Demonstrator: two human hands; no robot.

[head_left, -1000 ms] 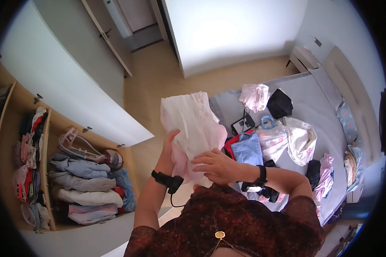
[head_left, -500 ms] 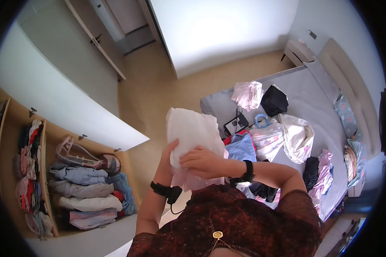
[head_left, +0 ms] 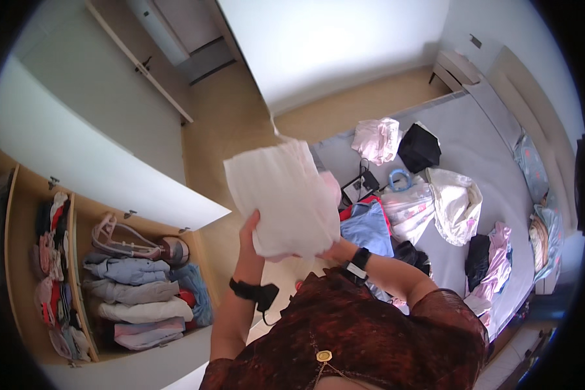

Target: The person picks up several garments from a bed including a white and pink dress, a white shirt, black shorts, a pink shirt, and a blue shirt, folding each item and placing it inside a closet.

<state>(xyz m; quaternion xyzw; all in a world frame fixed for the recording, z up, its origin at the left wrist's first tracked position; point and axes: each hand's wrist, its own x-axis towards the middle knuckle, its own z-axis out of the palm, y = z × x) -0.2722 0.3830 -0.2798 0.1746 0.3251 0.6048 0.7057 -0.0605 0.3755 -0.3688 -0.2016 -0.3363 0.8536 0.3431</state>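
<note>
A folded white garment (head_left: 283, 195) with a pink piece (head_left: 332, 187) peeking out at its right edge is held up in front of me. My left hand (head_left: 249, 230) grips its lower left corner, fingers closed on the cloth. My right hand (head_left: 328, 250) is mostly hidden behind the lower right of the garment and supports it from beneath. Both wrists wear black bands.
An open wardrobe (head_left: 78, 273) at the left holds stacked folded clothes (head_left: 136, 292) and a bag (head_left: 120, 237). A bed with a grey sheet (head_left: 474, 149) at the right is strewn with several garments, a black bag (head_left: 418, 147) and a blue top (head_left: 368, 229). Wooden floor lies between.
The garment went from hanging long and loose to a flatter, folded packet held higher. My right hand slid from its front to behind and under it.
</note>
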